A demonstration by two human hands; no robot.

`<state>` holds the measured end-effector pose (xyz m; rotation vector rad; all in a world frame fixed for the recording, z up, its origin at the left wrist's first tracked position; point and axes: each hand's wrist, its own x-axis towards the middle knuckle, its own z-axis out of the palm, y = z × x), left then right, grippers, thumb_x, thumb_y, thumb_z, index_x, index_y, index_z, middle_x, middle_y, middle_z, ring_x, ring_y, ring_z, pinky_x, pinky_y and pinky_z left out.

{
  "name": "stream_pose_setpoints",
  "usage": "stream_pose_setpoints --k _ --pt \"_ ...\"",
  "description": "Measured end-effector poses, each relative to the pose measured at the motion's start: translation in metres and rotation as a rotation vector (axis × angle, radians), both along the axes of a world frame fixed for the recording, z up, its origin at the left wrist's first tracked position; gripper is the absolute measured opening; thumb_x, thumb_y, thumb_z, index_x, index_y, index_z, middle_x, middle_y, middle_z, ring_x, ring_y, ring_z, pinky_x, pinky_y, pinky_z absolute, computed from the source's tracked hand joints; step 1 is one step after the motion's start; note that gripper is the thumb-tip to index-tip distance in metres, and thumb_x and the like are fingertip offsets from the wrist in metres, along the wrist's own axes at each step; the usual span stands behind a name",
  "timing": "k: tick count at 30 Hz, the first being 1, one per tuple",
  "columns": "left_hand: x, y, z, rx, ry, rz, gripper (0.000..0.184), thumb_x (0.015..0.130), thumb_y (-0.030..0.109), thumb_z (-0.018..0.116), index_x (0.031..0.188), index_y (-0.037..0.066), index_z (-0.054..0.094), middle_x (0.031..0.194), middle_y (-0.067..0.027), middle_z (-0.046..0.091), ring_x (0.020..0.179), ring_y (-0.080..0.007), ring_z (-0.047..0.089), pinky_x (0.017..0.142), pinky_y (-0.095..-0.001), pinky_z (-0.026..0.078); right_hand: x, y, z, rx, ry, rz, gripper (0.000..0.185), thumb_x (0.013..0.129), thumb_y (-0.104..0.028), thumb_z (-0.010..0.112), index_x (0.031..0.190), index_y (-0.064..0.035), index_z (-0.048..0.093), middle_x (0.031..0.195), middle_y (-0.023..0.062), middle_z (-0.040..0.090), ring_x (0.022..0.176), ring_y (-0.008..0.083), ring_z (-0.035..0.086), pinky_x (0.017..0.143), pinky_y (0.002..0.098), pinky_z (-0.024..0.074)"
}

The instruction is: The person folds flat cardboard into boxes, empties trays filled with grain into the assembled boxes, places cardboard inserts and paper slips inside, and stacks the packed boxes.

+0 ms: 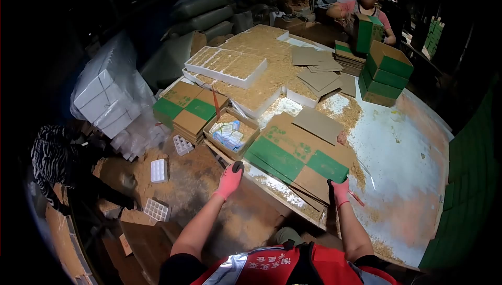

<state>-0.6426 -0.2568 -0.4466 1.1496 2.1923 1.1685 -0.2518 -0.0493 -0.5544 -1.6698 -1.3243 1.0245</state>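
Observation:
My right hand (341, 193), in a pink glove with dark fingertips, is closed on the near right corner of a folded-flat green and brown cardboard box (280, 151). A thin red tool (356, 198) shows beside that hand; whether it is held I cannot tell. My left hand (229, 180), gloved the same way, is at the table's near edge with its fingers curled together and nothing visible in them. It is just below an open carton (251, 120) of small blue and white packets. A grey cardboard sheet (318, 125) overlaps the flat box.
White foam trays (225, 67) filled with sawdust-like bedding cover the table's far side. Assembled boxes (386, 73) stand at the back right, near a person (384, 15) handling another box. Flat boxes (192, 108) are stacked left. Egg-type trays (158, 171) lie on the floor.

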Motion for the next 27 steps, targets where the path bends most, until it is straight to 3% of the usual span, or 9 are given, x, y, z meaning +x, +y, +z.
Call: stream_pose_setpoints --k 4,8,11,13,16,21,23,24,27 --pt "0.007 0.056 0.008 -0.031 0.124 -0.145 0.032 0.090 0.022 0.058 0.116 0.004 0.061 0.114 -0.0202 0.062 0.107 -0.0390 0.057 0.092 -0.0430 0.046 0.012 0.017 -0.010 0.015 0.107 -0.039 0.059 0.064 -0.004 0.079 0.117 0.0016 0.052 0.112 0.0163 0.062 0.105 0.0266 0.060 0.089 0.0345 0.0487" --pt "0.023 0.135 0.019 -0.084 0.306 -0.274 0.044 0.088 0.025 0.060 0.126 0.004 0.054 0.126 -0.0222 0.055 0.114 -0.0388 0.053 0.098 -0.0435 0.043 0.019 0.004 0.013 0.080 -0.435 -0.020 0.050 0.069 -0.006 0.079 0.112 0.0011 0.056 0.110 0.0119 0.062 0.102 0.0226 0.059 0.086 0.0333 0.0504" --pt "0.025 0.197 0.020 0.038 0.448 -0.333 0.051 0.088 0.029 0.060 0.129 0.000 0.051 0.133 -0.0242 0.049 0.124 -0.0410 0.044 0.107 -0.0460 0.035 0.032 0.018 0.025 -0.106 0.489 0.010 0.055 0.071 -0.012 0.081 0.117 -0.0006 0.054 0.108 0.0089 0.063 0.096 0.0191 0.059 0.088 0.0319 0.0486" --pt "0.043 0.224 0.073 0.271 0.589 -0.361 0.053 0.088 0.032 0.060 0.129 0.000 0.051 0.135 -0.0243 0.047 0.126 -0.0418 0.041 0.110 -0.0487 0.031 0.009 0.002 0.140 -0.058 0.496 0.090 0.053 0.075 -0.011 0.078 0.121 -0.0012 0.054 0.111 0.0060 0.062 0.097 0.0144 0.059 0.088 0.0305 0.0493" --pt "0.072 0.243 0.166 0.345 0.862 -0.571 0.054 0.087 0.030 0.060 0.131 0.002 0.048 0.129 -0.0217 0.050 0.123 -0.0389 0.043 0.111 -0.0509 0.026 0.014 0.002 0.174 0.063 0.765 0.137 0.057 0.075 -0.009 0.076 0.126 -0.0006 0.052 0.112 0.0052 0.063 0.098 0.0116 0.058 0.086 0.0290 0.0493" --pt "0.072 0.273 0.146 0.412 1.018 -0.938 0.051 0.082 0.020 0.061 0.130 0.005 0.050 0.109 -0.0152 0.054 0.108 -0.0343 0.050 0.106 -0.0474 0.032 0.031 0.011 0.154 0.163 -0.076 0.021 0.069 0.071 -0.004 0.073 0.133 0.0026 0.045 0.129 0.0131 0.054 0.120 0.0275 0.051 0.103 0.0376 0.0409" --pt "0.075 0.255 0.144 0.476 0.905 -0.955 0.058 0.079 0.023 0.065 0.132 0.006 0.050 0.113 -0.0146 0.054 0.112 -0.0336 0.048 0.106 -0.0486 0.033 -0.003 0.003 0.220 0.510 -0.464 -0.254 0.071 0.071 -0.004 0.071 0.136 0.0017 0.042 0.139 0.0175 0.046 0.129 0.0326 0.043 0.108 0.0415 0.0348" --pt "0.076 0.249 0.150 0.491 0.896 -0.949 0.058 0.079 0.024 0.066 0.132 0.006 0.051 0.116 -0.0146 0.053 0.113 -0.0336 0.048 0.107 -0.0491 0.033 -0.025 0.000 0.252 0.664 -0.502 -0.175 0.072 0.074 -0.010 0.071 0.138 -0.0003 0.039 0.144 0.0212 0.035 0.135 0.0358 0.032 0.113 0.0455 0.0257" --pt "0.061 0.230 0.138 0.398 0.922 -1.046 0.059 0.079 0.026 0.067 0.132 0.006 0.051 0.127 -0.0155 0.051 0.119 -0.0340 0.046 0.109 -0.0506 0.031 -0.081 0.011 0.272 0.534 -0.866 0.497 0.061 0.083 -0.026 0.066 0.136 -0.0038 0.044 0.138 0.0154 0.046 0.131 0.0328 0.039 0.114 0.0468 0.0244"
